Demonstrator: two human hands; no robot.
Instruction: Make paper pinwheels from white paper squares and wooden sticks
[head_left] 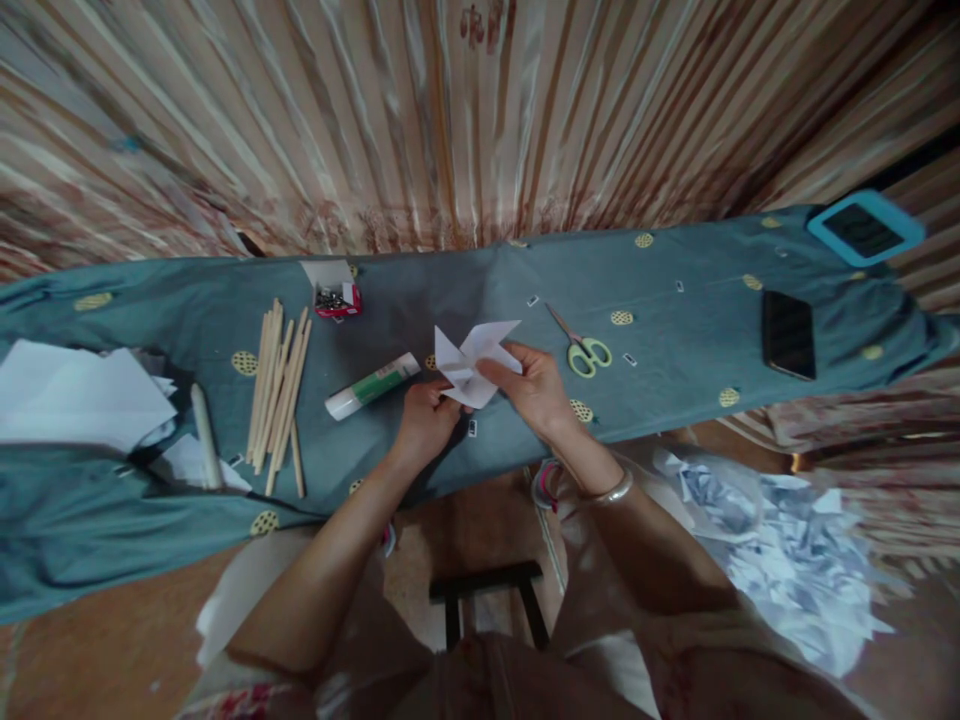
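Head cam: desk (675, 350) w/ blue-green cloth, stripy curtain (420, 120) behind. Sticks (281, 390), glue tube (375, 385) & little red box (349, 300) on L; scissors (573, 340) & phone (789, 335) on R. L hand (427, 425) pinches low edge of white paper pinwheel (491, 340), R hand (538, 388) pinches its R side, over mid desk.

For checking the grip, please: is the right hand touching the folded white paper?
Touching: the head view shows the right hand holding the folded white paper, thumb lying across its face.
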